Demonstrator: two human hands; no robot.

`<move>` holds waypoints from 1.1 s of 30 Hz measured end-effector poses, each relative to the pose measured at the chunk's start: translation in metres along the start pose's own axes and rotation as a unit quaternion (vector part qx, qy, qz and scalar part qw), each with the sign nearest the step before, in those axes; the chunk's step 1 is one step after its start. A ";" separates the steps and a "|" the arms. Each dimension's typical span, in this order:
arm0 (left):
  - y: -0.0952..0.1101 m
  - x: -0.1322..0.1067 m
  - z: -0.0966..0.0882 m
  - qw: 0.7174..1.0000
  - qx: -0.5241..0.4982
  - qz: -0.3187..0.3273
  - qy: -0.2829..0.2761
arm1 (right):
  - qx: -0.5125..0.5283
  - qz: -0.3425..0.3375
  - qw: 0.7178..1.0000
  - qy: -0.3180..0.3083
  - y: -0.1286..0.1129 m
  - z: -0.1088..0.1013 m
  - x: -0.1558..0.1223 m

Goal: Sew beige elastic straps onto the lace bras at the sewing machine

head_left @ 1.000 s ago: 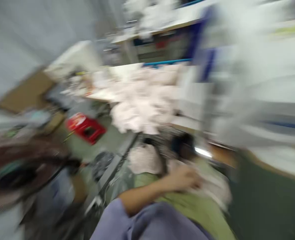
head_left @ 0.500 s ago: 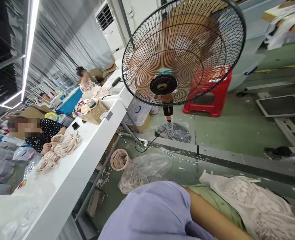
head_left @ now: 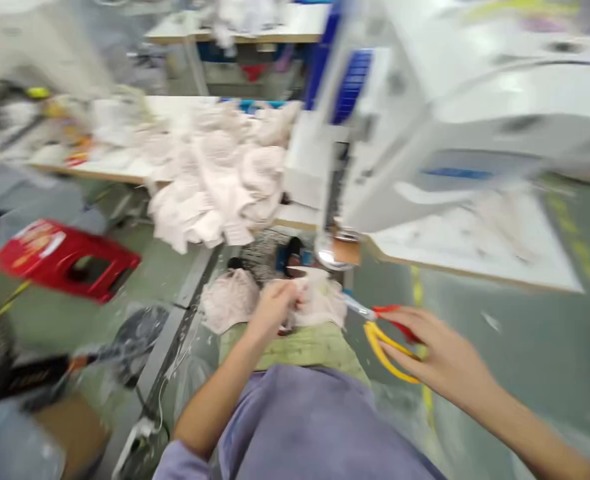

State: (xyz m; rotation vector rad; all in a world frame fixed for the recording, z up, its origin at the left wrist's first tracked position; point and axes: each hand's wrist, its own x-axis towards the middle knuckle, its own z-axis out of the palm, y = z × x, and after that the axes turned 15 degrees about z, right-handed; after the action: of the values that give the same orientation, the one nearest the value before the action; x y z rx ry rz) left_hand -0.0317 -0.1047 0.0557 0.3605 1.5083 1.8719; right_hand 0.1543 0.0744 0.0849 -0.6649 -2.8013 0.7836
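Note:
The view is smeared by motion. My left hand (head_left: 275, 308) is closed on a piece of pale pink fabric (head_left: 319, 303) held over my lap, above a green cloth (head_left: 299, 347). My right hand (head_left: 439, 353) grips scissors (head_left: 382, 330) with red and yellow handles, their tip pointing left toward the pink fabric. A second pale pink bundle (head_left: 227, 300) lies just left of my left hand.
A white sewing machine (head_left: 425, 113) stands on a table (head_left: 475, 257) ahead. A heap of pink fabric (head_left: 215, 180) spills over another table's edge. A red plastic stool (head_left: 65, 257) and a fan's base (head_left: 139, 333) are on the green floor at left.
The view has swung from the standing fan and the row of co-workers back to the sewing machine. Both my hands have come into view, with fabric and scissors.

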 end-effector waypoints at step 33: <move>-0.017 0.049 0.022 0.994 0.009 -0.043 -0.102 | 0.183 0.173 0.966 -0.063 0.026 0.021 -0.013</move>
State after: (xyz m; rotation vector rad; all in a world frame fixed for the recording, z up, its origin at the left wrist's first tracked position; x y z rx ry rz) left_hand -0.0477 -0.0548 0.0366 0.4723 1.3821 1.7003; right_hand 0.1702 0.0785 0.0532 -1.0764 -2.5647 1.4078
